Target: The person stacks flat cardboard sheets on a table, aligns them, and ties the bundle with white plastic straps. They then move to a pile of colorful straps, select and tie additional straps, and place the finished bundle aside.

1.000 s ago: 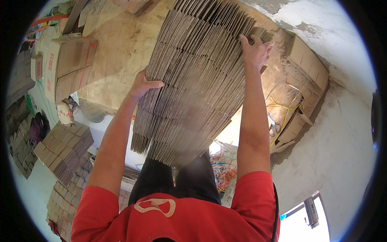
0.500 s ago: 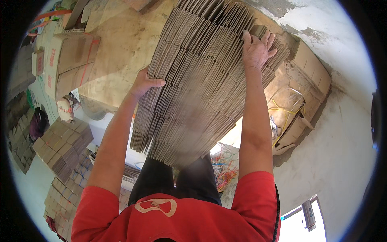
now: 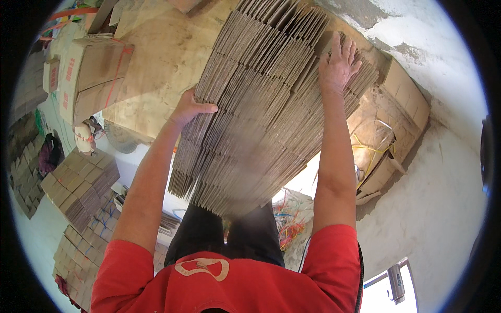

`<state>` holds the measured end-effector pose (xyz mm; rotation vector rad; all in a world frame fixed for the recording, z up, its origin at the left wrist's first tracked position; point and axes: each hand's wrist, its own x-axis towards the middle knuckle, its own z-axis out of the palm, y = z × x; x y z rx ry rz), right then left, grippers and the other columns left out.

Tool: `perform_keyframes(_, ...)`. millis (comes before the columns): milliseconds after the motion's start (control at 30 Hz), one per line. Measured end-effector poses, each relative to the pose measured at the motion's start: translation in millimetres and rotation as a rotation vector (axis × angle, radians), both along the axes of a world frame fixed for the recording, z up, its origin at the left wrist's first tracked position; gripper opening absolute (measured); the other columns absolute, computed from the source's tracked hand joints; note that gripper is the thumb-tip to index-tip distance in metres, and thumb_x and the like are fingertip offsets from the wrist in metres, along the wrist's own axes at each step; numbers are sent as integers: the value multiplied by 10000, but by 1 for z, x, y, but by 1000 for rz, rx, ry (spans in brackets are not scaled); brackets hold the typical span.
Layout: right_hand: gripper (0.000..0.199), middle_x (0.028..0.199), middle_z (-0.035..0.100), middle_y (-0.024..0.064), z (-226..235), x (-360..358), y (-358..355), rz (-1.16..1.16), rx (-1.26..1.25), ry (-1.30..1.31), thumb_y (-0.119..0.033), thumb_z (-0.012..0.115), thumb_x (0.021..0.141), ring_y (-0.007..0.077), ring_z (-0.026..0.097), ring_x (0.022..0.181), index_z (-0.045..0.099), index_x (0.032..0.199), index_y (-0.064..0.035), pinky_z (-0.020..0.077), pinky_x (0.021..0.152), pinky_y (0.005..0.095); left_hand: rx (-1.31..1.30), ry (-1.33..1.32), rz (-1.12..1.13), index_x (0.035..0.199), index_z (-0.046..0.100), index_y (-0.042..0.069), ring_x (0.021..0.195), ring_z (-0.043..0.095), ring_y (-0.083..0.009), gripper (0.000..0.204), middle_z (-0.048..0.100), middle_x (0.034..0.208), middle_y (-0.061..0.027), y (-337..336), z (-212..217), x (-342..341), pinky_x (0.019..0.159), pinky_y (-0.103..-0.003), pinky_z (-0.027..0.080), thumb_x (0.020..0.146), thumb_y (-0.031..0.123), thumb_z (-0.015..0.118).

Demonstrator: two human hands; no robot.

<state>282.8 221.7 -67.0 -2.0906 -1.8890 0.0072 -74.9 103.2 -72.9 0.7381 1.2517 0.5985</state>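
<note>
A big bundle of brown corrugated cardboard pieces (image 3: pixel 261 104) fills the middle, many thin edges packed side by side in notched rows. It reaches from above my thighs to the table's far side. My left hand (image 3: pixel 192 108) grips its left edge; the thumb lies on top and the other fingers are mostly hidden. On the far right part of the bundle rests my right hand (image 3: pixel 338 68), its fingers stretched out over the edges. Left of that hand a dark gap parts the pieces.
Beneath the bundle is a wooden tabletop (image 3: pixel 162 57). A carton (image 3: pixel 99 68) with red strapping stands on the left. Bundled cardboard stacks (image 3: pixel 83 182) are at lower left. On the right, an open cardboard box (image 3: pixel 402 99) sits by the wall, near yellow straps (image 3: pixel 371 148).
My right hand has slid slightly right, its fingers now straighter and closer together. The pieces beside it have spread, widening the gap. My left hand keeps its place on the left edge.
</note>
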Motion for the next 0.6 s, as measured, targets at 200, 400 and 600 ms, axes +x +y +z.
perform_keyframes(200, 576, 1446, 335, 117, 6, 1, 2, 230, 52, -70, 9, 561, 782, 306, 266, 1371, 547, 1257, -317, 148, 1086, 591, 9, 33, -3, 1281, 450, -50, 1044, 574, -213, 804, 599, 1156, -118, 2, 7, 2, 967, -340, 420, 587, 111, 823)
perform_keyframes(400, 391, 1345, 450, 67, 1, 5, 10, 348, 102, -76, 7, 594, 741, 249, 341, 1331, 623, 1082, -181, 169, 1085, 576, 24, -2, 6, 1282, 439, -55, 1060, 566, -212, 800, 591, 1157, -130, 2, 6, 1, 950, -337, 442, 597, 86, 830)
perform_keyframes(600, 344, 1093, 595, 10, -13, 21, 21, 451, 98, 44, 3, 601, 721, 188, 504, 1166, 599, 1040, -126, 190, 1083, 566, -50, 24, 6, 1309, 414, -50, 1098, 546, -219, 851, 563, 1205, -135, 4, 11, 2, 985, -343, 415, 590, 108, 840)
